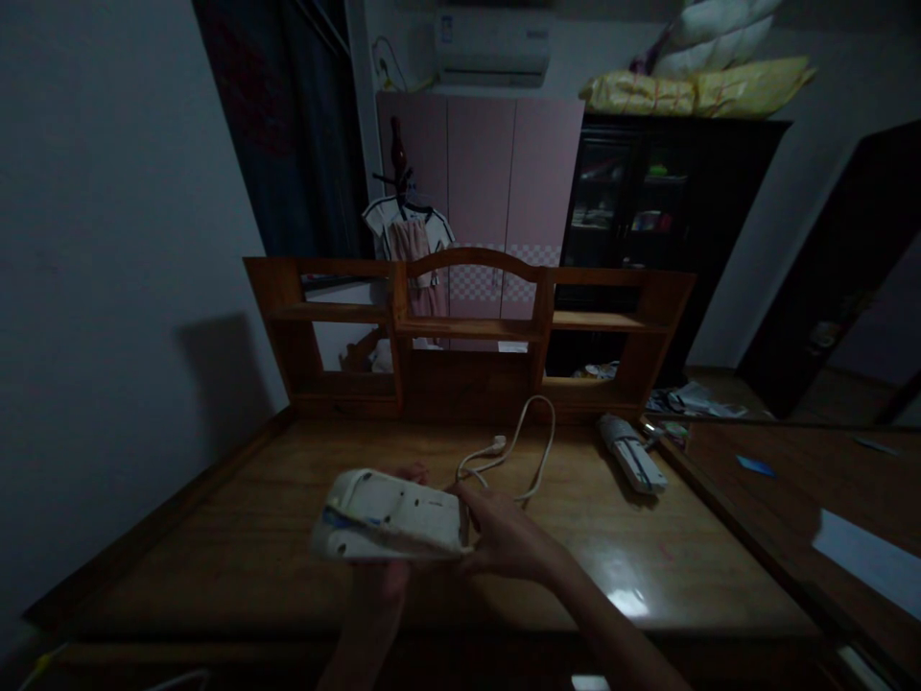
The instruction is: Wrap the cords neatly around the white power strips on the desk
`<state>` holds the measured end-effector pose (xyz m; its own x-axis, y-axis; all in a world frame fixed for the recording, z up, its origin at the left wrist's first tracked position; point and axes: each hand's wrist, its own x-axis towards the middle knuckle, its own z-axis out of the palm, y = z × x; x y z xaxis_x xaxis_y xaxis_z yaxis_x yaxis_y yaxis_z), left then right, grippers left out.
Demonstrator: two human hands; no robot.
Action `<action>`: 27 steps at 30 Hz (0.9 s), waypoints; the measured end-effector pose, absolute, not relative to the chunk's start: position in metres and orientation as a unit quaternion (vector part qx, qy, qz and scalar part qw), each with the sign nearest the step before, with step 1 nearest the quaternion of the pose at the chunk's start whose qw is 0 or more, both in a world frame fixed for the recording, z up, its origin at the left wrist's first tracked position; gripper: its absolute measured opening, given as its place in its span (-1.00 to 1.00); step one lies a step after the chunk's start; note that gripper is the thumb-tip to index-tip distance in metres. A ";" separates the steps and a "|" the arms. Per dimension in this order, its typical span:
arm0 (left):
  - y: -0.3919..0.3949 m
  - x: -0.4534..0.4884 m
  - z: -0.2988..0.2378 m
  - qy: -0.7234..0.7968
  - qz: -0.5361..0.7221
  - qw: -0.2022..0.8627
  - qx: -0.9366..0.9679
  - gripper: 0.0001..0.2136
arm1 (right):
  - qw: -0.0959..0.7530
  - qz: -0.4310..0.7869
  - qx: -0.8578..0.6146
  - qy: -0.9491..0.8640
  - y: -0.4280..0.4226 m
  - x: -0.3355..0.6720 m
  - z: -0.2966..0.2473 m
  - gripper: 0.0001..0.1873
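Note:
Both hands hold a white power strip above the wooden desk. My left hand is under it, mostly hidden, with fingertips showing at the far edge. My right hand grips the strip's right end, where its white cord leaves. The cord loops over the desk and ends in a plug lying near the shelf unit.
A wooden shelf unit stands along the back of the desk. A white tube-like object lies at the right of the desk. A second dark table adjoins on the right with papers on it. Wardrobes stand behind.

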<state>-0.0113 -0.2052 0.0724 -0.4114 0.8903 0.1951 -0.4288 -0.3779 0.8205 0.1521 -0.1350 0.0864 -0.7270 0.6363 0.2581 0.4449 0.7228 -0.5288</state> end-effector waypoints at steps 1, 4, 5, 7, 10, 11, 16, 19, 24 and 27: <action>-0.211 -0.019 0.069 0.338 0.760 0.449 0.325 -0.12 | 0.216 0.212 -0.294 -0.907 -0.134 0.154 0.090 -0.32; -0.234 -0.056 0.049 0.193 0.691 0.621 0.317 -0.03 | 0.208 0.155 -0.294 -0.920 -0.135 0.164 0.102 -0.33; -0.240 -0.071 0.042 0.165 0.655 0.667 0.315 0.00 | 0.199 0.135 -0.290 -0.926 -0.138 0.168 0.106 -0.33; -0.249 -0.097 0.030 0.157 0.558 0.745 0.329 -0.04 | 0.178 0.112 -0.268 -0.940 -0.145 0.173 0.114 -0.33; -0.249 -0.115 0.029 0.247 0.448 0.771 0.378 -0.28 | 0.154 0.134 -0.214 -0.955 -0.152 0.176 0.124 -0.44; -0.247 -0.112 0.032 0.270 0.428 0.768 0.393 -0.36 | 0.145 0.151 -0.194 -0.959 -0.152 0.175 0.126 -0.54; -0.238 -0.064 0.045 0.357 0.312 0.673 0.568 -0.43 | 0.129 0.207 -0.152 -0.958 -0.130 0.164 0.126 -0.87; -0.239 -0.030 0.040 0.394 0.408 0.626 0.535 -0.50 | 0.170 0.225 -0.209 -0.936 -0.108 0.158 0.128 -0.93; -0.231 0.011 0.041 0.314 0.523 0.718 0.334 -0.40 | 0.229 0.253 -0.234 -0.910 -0.085 0.154 0.140 -0.93; -0.222 0.018 0.054 0.285 0.516 0.777 0.221 -0.28 | 0.248 0.272 -0.240 -0.898 -0.080 0.156 0.145 -0.98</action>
<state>0.0178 -0.2218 0.0543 0.3046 0.9279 -0.2150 -0.6763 0.3696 0.6372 0.1561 -0.0795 0.1449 -0.7619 0.5659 0.3151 0.2956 0.7367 -0.6082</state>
